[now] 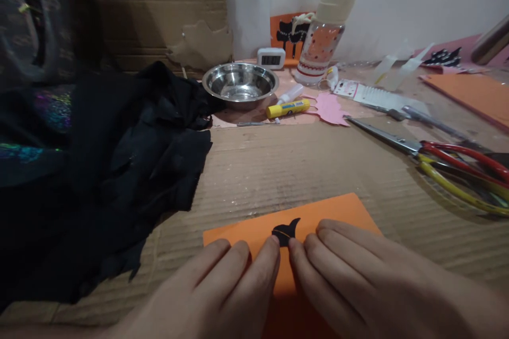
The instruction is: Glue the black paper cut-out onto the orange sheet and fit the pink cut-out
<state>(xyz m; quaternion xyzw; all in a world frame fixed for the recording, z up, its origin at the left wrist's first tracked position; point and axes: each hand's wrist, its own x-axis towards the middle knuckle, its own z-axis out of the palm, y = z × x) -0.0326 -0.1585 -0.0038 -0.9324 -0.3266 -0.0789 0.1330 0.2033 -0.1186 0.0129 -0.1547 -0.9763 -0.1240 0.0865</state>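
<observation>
A sheet of orange paper [338, 212] lies on the cardboard in front of me. On its upper middle is a small black cut-out [284, 231] with a rounded body, a curved pointed tip and a thin orange line across it. My left hand [222, 286] comes in from the lower left, fingers bent together, its index fingertip pressing the cut-out's left edge. From the right, my right hand [350, 275] presses the lower right edge with a fingertip, its fingers close together. Both thumbs are hidden beneath the hands, and the hands cover much of the sheet.
Crumpled black cloth [131, 159] fills the left. Behind stand a steel bowl [240, 85], a white timer [271, 58] and a bottle [324, 37]. A yellow glue stick [288, 108] and pink paper [330, 108] lie nearby. Scissors [401, 143] with red and yellow handles lie right.
</observation>
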